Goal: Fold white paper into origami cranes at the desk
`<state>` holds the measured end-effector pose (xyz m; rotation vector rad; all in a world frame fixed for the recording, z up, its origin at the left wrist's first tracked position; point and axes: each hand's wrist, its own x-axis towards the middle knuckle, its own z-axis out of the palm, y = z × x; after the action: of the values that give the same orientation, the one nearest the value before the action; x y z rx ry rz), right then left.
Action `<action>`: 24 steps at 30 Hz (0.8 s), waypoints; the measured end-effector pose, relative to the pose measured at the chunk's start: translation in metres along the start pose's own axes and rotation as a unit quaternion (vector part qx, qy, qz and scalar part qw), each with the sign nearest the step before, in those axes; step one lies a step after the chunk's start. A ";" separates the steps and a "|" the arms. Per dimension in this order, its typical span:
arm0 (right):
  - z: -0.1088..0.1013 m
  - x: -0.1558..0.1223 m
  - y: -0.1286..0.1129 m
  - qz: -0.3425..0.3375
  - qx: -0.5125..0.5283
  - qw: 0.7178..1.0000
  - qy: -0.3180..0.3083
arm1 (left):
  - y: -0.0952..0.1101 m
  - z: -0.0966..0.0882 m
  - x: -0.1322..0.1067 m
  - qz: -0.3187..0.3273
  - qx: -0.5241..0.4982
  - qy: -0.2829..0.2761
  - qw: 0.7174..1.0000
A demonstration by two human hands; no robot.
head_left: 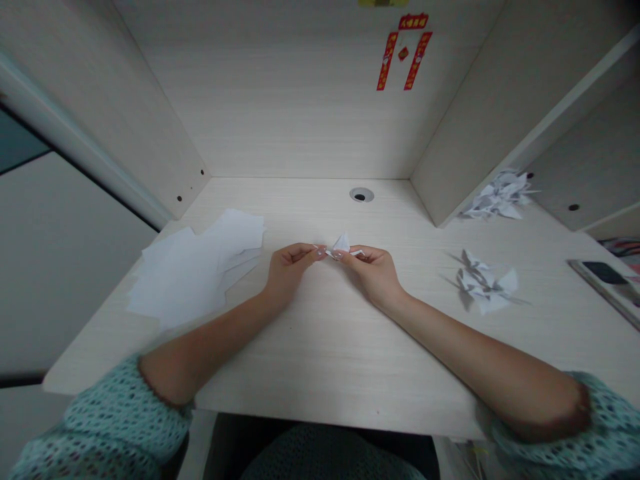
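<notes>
Desk (320,360), pale, wood-grained: beneath left hand (290,268) and right hand (376,270).
Cable hole (361,195), grey-rimmed: in desk, beyond right hand.
Back panel (290,100), upright: beyond both.
Red banners (418,61), gold characters: on back panel, high beyond right hand.
Divider (475,127): beyond right hand, rightward.
Phone (603,272): on desk, well right of right hand.

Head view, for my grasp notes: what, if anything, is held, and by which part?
Folded paper: left grip at its left end, right grip below its raised peak.
</notes>
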<state>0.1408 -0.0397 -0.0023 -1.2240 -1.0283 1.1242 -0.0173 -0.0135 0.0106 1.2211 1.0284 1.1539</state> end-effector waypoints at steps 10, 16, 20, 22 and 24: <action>0.002 -0.001 0.000 0.005 0.012 1.000 -0.013 | -0.001 0.000 -0.001 0.004 -0.009 -0.003 1.000; -0.001 0.000 0.001 -0.004 -0.004 1.000 -0.017 | -0.002 -0.002 0.001 0.018 0.015 -0.029 0.999; -0.003 0.001 0.002 -0.011 -0.010 0.999 -0.042 | -0.003 -0.003 0.001 0.025 0.023 -0.028 0.999; -0.004 0.001 0.001 -0.013 -0.022 0.998 -0.059 | -0.002 -0.002 0.000 0.029 0.019 -0.023 0.999; -0.004 0.001 -0.001 -0.011 -0.041 0.997 -0.069 | -0.001 -0.002 0.000 0.033 0.018 -0.020 0.999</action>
<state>0.1452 -0.0394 -0.0012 -1.2102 -1.1991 1.1721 -0.0189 -0.0135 0.0093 1.3093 0.9901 1.1616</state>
